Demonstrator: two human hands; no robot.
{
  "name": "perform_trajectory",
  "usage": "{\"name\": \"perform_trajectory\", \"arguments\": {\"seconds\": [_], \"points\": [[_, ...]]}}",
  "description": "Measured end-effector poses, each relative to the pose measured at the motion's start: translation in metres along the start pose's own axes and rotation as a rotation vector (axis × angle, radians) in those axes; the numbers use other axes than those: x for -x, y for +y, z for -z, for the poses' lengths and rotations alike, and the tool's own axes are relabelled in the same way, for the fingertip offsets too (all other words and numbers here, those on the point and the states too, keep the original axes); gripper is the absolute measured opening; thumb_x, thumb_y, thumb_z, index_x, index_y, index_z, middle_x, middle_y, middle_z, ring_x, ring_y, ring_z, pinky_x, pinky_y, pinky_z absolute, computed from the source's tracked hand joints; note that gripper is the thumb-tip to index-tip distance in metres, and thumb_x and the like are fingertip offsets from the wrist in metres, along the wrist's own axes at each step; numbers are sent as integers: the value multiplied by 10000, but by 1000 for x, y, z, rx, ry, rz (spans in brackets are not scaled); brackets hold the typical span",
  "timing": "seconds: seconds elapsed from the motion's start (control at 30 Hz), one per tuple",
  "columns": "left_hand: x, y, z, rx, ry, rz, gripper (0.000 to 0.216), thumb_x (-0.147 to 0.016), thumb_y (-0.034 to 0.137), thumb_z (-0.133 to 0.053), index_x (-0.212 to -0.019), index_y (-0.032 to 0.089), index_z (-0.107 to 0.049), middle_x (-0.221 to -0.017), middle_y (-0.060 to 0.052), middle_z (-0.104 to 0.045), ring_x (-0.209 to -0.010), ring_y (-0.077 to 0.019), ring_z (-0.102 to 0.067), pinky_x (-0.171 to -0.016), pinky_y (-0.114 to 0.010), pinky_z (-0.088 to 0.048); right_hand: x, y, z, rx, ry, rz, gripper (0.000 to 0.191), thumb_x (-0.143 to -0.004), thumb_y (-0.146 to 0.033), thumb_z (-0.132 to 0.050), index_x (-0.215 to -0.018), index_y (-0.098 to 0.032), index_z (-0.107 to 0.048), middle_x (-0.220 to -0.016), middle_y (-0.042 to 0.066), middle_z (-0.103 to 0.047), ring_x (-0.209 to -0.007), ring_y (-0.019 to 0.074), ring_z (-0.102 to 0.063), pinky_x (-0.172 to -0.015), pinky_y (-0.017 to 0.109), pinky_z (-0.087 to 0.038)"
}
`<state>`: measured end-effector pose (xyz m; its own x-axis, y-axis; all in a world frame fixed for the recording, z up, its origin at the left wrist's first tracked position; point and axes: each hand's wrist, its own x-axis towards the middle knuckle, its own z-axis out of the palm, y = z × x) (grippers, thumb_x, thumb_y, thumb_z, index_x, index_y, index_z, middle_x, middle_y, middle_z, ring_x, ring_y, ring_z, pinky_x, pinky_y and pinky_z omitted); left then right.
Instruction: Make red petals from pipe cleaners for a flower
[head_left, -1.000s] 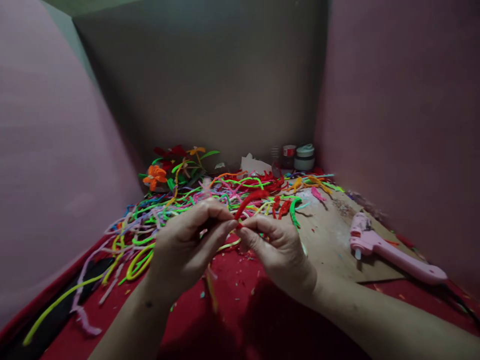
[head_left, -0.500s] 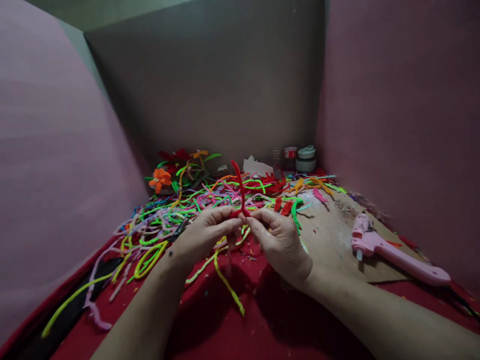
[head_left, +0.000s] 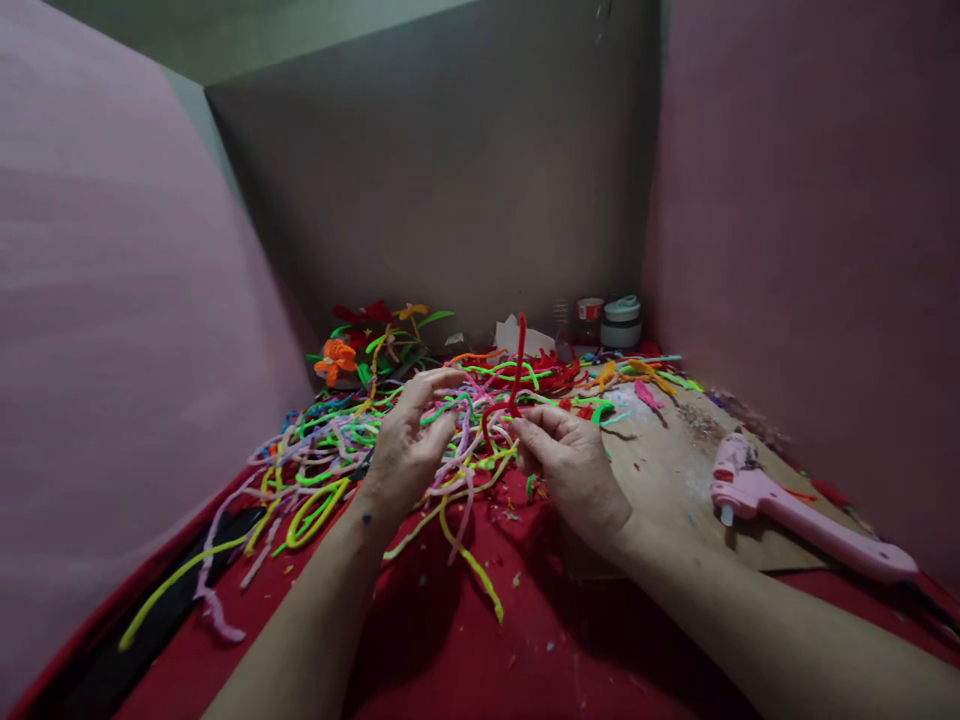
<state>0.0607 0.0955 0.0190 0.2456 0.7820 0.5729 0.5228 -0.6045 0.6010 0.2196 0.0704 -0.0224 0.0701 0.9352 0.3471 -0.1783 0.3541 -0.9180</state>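
A bent red pipe cleaner (head_left: 519,360) is pinched between the thumb and fingers of my right hand (head_left: 574,465). One end of it points straight up, and another part curls down toward the left. My left hand (head_left: 409,435) is apart from it, thumb and fingers spread with nothing between them. Beneath and behind both hands lies a tangled heap of pipe cleaners (head_left: 330,440) in pink, green, yellow, lilac and other colours.
A pink hot glue gun (head_left: 795,510) rests on a cardboard sheet (head_left: 660,480) at right. Pipe-cleaner flowers (head_left: 335,362) stand at the back left. A lidded jar (head_left: 621,322) is at the back right. Red cloth (head_left: 450,640) covers the surface; pink panels (head_left: 112,300) rise at the sides.
My left hand has let go of the red pipe cleaner and moved left, its fingers opening. My right hand keeps hold of it. The view has shifted slightly.
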Motion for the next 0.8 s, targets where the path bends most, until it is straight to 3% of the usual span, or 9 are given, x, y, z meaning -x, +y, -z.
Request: {"name": "perform_trajectory", "arguments": {"seconds": [0.07, 0.13, 0.23, 0.33, 0.5, 0.67, 0.8], "points": [[4, 9, -1, 66, -71, -10, 275, -800, 229, -496, -1058, 186, -580, -1091, -57, -602, -1017, -190, -535, -871, -288, -399, 4, -1, -3, 40, -44, -6, 232, -780, -340, -558, -622, -174, -519, -487, -47, -464, -446, 81, -393, -445, 215, -309], [7, 15, -4, 59, -125, -4, 182, -800, 291, -530, -907, 176, -621, -899, -40, -639, -857, -172, -570, -775, -263, -422, 9, -2, -5, 92, -64, 10, 233, -793, -325, -541, -616, -175, -520, -491, -44, -468, -451, 81, -399, -452, 215, -322], [12, 21, -5, -53, -117, -50, 147, -791, 297, -555, -738, 167, -601, -681, -1, -581, -656, -124, -523, -647, -230, -396, 15, -3, -7, 175, -84, 83, 215, -814, -299, -512, -641, -174, -540, -538, -32, -483, -492, 86, -415, -483, 215, -345], [14, 26, 0, -102, -117, -76, 139, -783, 282, -561, -711, 166, -584, -636, 16, -536, -593, -99, -464, -588, -217, -357, 19, -3, -8, 266, -101, 183, 193, -833, -275, -486, -689, -173, -564, -578, -23, -499, -530, 91, -437, -521, 217, -364], [9, 27, 9, 140, -348, 244, 234, -767, 339, -536, -632, 150, -517, -555, 41, -412, -508, -73, -345, -463, -193, -285, 20, 1, -7, 404, -135, 300, 181, -854, -255, -472, -749, -176, -597, -634, 0, -561, -584, 109, -510, -585, 233, -407], [6, 20, 7, 237, -534, 318, 227, -747, 341, -540, -646, 137, -534, -555, 45, -407, -507, -67, -327, -466, -192, -277, 12, -1, -1, 527, 13, 610, 240, -849, -177, -477, -1048, -215, -606, -897, 60, -589, -841, 169, -533, -761, 313, -434], [7, 18, 6, 253, -608, 269, 210, -762, 318, -520, -669, 131, -541, -601, 33, -432, -551, -76, -357, -508, -203, -305, 6, -5, 3, 815, 3, 737, 159, -807, -164, -527, -845, -192, -678, -828, 74, -601, -822, 208, -474, -762, 377, -391]]}}
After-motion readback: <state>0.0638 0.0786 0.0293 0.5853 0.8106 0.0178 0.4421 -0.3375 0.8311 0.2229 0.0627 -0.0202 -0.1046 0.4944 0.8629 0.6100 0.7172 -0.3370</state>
